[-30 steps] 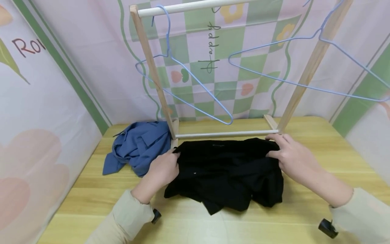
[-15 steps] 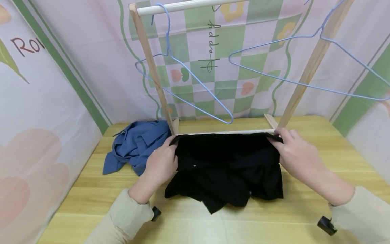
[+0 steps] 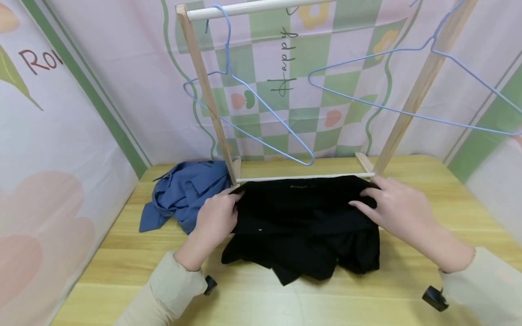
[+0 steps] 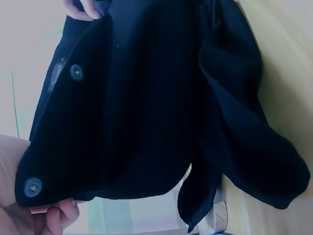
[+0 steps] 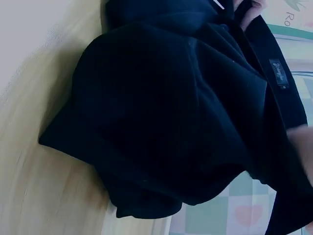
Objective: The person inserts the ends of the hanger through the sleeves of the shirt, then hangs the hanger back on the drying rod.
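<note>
Presently gripped along far edge by left hand and right hand: black garment, bunched on table, near side of lower rod; judged soft, limp, light, best taken at edge ends

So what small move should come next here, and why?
Probably raise the black garment a little so its folds drop open: the left hand and right hand already hold opposite ends of its upper edge, while its lower part lies bunched on the wooden table.
</note>
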Motion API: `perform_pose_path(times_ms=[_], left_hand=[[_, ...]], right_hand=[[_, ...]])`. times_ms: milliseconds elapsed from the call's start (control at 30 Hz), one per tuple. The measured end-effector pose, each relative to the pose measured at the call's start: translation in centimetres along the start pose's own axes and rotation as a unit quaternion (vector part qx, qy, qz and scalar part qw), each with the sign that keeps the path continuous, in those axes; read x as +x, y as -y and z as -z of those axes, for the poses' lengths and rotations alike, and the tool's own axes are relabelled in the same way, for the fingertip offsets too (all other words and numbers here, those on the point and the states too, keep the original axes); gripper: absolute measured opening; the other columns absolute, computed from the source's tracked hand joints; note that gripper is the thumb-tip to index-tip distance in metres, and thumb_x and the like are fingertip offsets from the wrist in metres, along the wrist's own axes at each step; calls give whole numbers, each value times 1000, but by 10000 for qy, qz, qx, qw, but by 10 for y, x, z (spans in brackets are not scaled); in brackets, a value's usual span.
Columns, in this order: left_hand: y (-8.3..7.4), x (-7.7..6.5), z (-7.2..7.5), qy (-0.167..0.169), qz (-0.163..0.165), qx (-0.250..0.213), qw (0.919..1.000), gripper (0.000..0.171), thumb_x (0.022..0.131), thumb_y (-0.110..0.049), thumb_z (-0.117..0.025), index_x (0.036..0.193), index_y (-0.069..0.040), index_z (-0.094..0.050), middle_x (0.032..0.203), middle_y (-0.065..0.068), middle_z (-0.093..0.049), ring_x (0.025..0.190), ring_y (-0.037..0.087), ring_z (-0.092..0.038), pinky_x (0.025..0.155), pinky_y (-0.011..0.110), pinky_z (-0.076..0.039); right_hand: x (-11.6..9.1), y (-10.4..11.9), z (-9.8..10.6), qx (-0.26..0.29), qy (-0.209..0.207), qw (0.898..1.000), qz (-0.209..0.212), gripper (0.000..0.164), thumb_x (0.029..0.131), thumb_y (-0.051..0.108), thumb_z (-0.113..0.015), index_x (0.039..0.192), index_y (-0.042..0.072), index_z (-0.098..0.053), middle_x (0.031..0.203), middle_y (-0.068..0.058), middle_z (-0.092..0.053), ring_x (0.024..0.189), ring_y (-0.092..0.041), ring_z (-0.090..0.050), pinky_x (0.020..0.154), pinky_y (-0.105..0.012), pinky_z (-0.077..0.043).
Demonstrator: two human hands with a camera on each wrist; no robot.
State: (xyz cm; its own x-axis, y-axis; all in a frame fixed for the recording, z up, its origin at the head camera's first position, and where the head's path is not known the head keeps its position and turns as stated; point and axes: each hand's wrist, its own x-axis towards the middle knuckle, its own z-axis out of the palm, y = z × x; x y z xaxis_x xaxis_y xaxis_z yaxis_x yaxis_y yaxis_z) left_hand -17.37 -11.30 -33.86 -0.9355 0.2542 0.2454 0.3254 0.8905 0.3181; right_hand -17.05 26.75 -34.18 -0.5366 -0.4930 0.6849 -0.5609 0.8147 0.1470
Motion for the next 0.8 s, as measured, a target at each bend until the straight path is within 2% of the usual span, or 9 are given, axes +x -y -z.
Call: perform_pose_path(times_ms=[67,133,167,200,233,367,500,633,800], left_hand=[[0,-1,2,-33,28,-78,10000,40,95,6,-60,131,-8,-71,139,10,-62,70,29,-66,44,28,-39],[-1,-2,5,-103,64,-117,9999,44,94,8,-58,133,-8,-70,140,11,-61,65,26,-62,44,28,-38],[0,-2,6,-128,77,-130,9998,45,93,9,-57,133,-7,-69,141,11,-61,63,24,-60,44,28,-38],[-1,-2,8,-139,93,-148,9998,46,93,10,-57,134,-7,-69,142,10,-60,59,23,-57,43,28,-37],[-1,-2,9,-119,105,-144,9998,48,92,10,-57,135,-7,-68,143,10,-59,56,21,-53,43,28,-35],[-2,-3,10,112,34,-61,9999,53,91,11,-56,139,-9,-65,147,10,-56,45,15,-38,42,26,-31],[-3,-5,10,197,-45,2,9998,56,90,12,-56,140,-11,-65,149,8,-54,43,11,-28,41,24,-26],[-6,-6,9,119,-135,26,9998,56,89,12,-58,139,-12,-66,149,6,-53,43,12,-29,41,23,-25],[-10,-6,11,-17,-273,-36,9996,55,90,11,-59,140,-12,-65,150,7,-51,46,14,-37,42,24,-28]], right_hand=[[0,0,2,94,88,9999,113,45,100,41,-64,82,2,-75,85,-12,-63,65,-31,-61,41,-40,-43],[0,2,4,216,263,9993,169,15,88,17,-78,83,4,-72,85,-9,-60,65,-28,-58,41,-35,-40],[-1,3,5,278,348,9989,170,11,78,5,-81,84,5,-71,86,-9,-60,67,-28,-58,41,-33,-39],[-1,4,6,313,422,9985,155,24,67,-5,-81,85,6,-70,86,-9,-59,69,-29,-58,42,-32,-38],[-1,5,6,314,478,9983,136,28,66,-9,-80,85,7,-70,87,-9,-59,69,-28,-57,41,-30,-35],[-1,7,8,262,690,9973,14,35,64,-17,-74,88,9,-75,94,-14,-58,73,-31,-56,40,-29,-31],[0,7,10,69,892,9960,-49,42,67,-17,-69,99,7,-80,102,-20,-57,77,-34,-57,40,-29,-32],[1,7,10,-83,878,9961,-63,49,68,-18,-65,111,1,-77,100,-24,-55,74,-37,-53,39,-31,-31],[6,5,16,-126,460,9988,-105,52,66,-21,-65,114,-3,-74,97,-28,-55,72,-43,-54,34,-35,-29]])
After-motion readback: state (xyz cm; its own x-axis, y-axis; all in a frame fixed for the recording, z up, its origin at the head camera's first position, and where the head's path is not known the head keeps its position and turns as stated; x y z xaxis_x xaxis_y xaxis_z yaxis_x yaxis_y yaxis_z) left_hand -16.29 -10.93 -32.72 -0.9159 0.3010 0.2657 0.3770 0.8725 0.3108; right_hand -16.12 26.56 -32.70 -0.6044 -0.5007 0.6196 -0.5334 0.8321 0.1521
